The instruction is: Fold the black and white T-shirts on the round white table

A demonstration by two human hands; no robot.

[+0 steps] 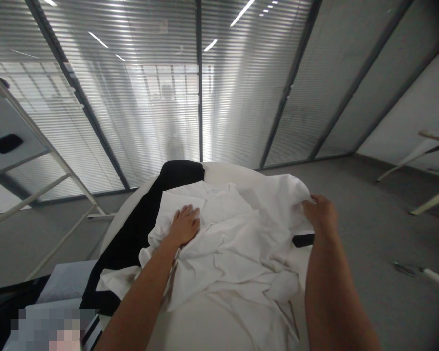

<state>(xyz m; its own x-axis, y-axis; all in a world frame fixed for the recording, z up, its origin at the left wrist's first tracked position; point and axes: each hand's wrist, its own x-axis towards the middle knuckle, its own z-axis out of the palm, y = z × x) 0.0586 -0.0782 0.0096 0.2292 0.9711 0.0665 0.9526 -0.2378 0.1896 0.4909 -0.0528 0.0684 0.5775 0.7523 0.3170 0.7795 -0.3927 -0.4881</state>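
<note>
A rumpled white shirt (pixel 227 234) lies spread over a rounded cream surface, its neckline toward the far side. My left hand (pixel 186 225) rests flat on its left part, fingers spread out. At the right, my right hand (pixel 321 213) pinches the edge of a white sleeve and holds it out to the side, slightly raised. Folds bunch up in the near part of the shirt. Dark clothing (pixel 131 234) lies under and beside it on the left, and a small black piece (pixel 303 240) shows below the sleeve.
The cream surface (pixel 223 170) has a curved far edge. A whiteboard on a metal frame (pixel 68 168) stands left. Papers (pixel 64 282) lie at the lower left. Blinds behind glass panels (pixel 161 112) form the far wall. White furniture legs (pixel 402 163) stand right on the grey floor (pixel 373 234).
</note>
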